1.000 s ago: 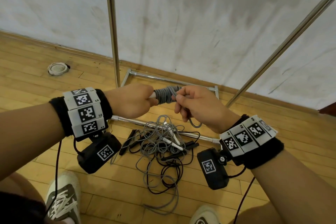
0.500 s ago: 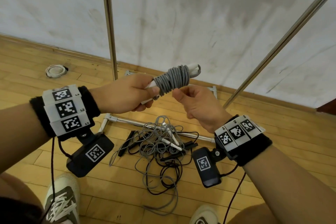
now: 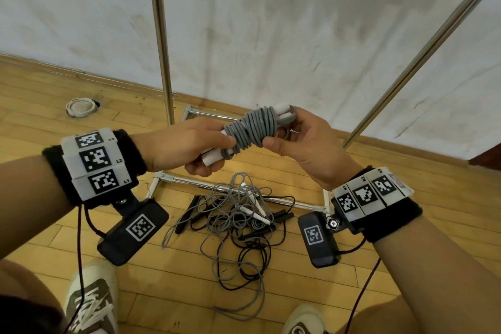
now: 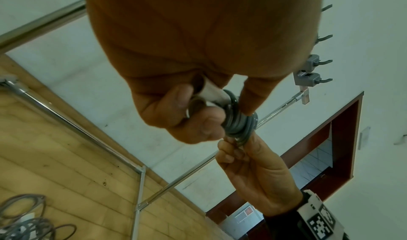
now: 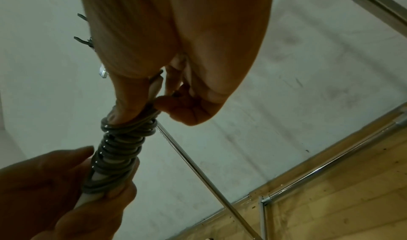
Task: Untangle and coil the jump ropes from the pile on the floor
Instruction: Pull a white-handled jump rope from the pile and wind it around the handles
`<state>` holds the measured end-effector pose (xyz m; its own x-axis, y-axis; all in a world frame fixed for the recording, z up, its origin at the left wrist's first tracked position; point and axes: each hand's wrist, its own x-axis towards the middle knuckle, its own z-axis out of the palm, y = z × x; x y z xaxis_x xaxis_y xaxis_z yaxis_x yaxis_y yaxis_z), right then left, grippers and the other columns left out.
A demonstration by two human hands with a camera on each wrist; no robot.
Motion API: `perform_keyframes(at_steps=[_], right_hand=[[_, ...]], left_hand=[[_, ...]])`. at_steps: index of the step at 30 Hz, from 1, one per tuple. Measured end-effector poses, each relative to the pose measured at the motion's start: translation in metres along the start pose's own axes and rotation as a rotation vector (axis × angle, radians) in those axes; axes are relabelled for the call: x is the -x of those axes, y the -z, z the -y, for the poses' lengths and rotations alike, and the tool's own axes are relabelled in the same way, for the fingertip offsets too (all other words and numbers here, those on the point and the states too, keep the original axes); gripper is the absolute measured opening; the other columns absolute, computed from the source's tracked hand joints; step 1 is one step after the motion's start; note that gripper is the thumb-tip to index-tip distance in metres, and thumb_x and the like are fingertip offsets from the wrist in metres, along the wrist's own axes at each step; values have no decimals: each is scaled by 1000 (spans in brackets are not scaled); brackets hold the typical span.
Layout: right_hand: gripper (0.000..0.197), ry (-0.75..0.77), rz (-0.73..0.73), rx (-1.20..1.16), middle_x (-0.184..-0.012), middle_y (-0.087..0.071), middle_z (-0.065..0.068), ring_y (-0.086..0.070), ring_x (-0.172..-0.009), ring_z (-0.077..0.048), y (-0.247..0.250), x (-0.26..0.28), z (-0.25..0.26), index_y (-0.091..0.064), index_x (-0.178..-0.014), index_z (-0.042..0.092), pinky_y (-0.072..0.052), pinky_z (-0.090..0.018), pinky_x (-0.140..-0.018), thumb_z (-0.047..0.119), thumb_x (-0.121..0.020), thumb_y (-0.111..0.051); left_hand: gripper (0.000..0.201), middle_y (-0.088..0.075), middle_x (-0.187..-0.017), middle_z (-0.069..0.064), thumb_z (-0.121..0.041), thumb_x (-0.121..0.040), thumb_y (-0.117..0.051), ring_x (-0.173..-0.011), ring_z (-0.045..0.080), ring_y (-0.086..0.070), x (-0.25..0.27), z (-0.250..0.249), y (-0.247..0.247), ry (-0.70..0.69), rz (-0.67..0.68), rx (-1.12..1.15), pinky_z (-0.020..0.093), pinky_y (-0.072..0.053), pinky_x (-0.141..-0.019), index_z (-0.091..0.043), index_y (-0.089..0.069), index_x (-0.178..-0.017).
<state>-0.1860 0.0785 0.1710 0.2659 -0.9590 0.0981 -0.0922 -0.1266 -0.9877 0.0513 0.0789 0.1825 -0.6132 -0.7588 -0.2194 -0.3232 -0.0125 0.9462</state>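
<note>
Your left hand (image 3: 187, 144) and right hand (image 3: 311, 149) fingers both pinch the coiled grey jump rope (image 3: 253, 127), above the tangled rope pile (image 3: 238, 214).

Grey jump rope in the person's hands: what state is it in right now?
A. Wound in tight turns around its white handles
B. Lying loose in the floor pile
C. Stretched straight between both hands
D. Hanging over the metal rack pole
A: the grey jump rope is wound in tight turns around its white handles, gripped by the left hand and right hand.

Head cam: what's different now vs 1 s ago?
The coiled grey rope rose and tilted, far end up. The right hand dropped the loose tail and now pinches the bundle's far end; the dangling loop is gone. The left hand keeps its grip on the white handles. The floor pile is unchanged.
</note>
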Motion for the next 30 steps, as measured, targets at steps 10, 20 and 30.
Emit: perform_keyframes(at_steps=[10,20,30], right_hand=[[29,98,65,66,-77,-70,16,-63,-65,3,-14,6,0,-63,-101,13,-48,-11,-61,-3,-79,-74],[24,32,145,199,-76,-70,3,-66,-68,-15,-39,11,-8,-70,-96,27,-56,-32,-65,16,-76,-75],[10,-29,1,218,-69,-72,-6,-70,-60,-15,-25,7,3,-71,-86,11,-53,-22,-52,1,-85,-73]], left_hand=[[66,-69,-75,2,-71,-89,-34,-64,10,-59,-2,1,-6,18,-128,-390,26,-46,-62,-13,-65,-90],[39,-64,-99,5,-55,-84,-55,-92,27,-65,-2,-1,-19,-86,-91,-274,52,-55,-81,-25,-50,-108],[44,-72,-82,5,-63,-80,-63,-75,24,-72,-7,11,-9,-50,-196,-263,52,-59,-68,-26,-56,-102]])
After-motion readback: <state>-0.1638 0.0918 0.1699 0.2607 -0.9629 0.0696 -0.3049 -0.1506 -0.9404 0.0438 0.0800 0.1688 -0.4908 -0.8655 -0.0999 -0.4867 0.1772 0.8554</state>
